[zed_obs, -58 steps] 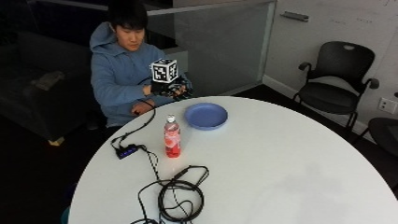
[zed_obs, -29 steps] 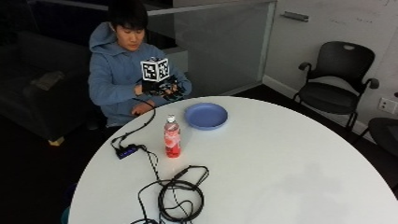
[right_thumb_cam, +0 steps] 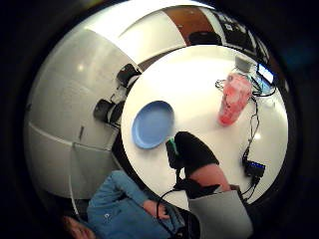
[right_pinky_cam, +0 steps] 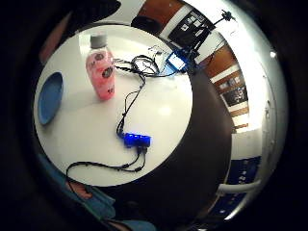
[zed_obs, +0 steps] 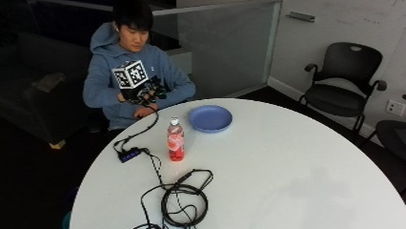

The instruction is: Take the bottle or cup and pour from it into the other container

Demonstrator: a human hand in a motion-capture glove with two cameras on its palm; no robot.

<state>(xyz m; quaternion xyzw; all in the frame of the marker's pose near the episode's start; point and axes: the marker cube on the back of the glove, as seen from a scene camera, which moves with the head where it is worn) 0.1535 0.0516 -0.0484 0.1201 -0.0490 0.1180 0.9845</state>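
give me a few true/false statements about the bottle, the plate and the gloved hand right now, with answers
1. The pink bottle stands upright on the white table. True.
2. The gloved right hand is gripping the bottle. False: it is raised in front of the person's chest, near the table's edge, holding nothing and clear of the bottle.
3. The blue plate lies on the table with nothing on it. True.
4. The bottle stands on the plate. False: it stands on the bare table beside the plate, apart from it.
5. The bottle's cap is off. False: a pale cap sits on its neck.
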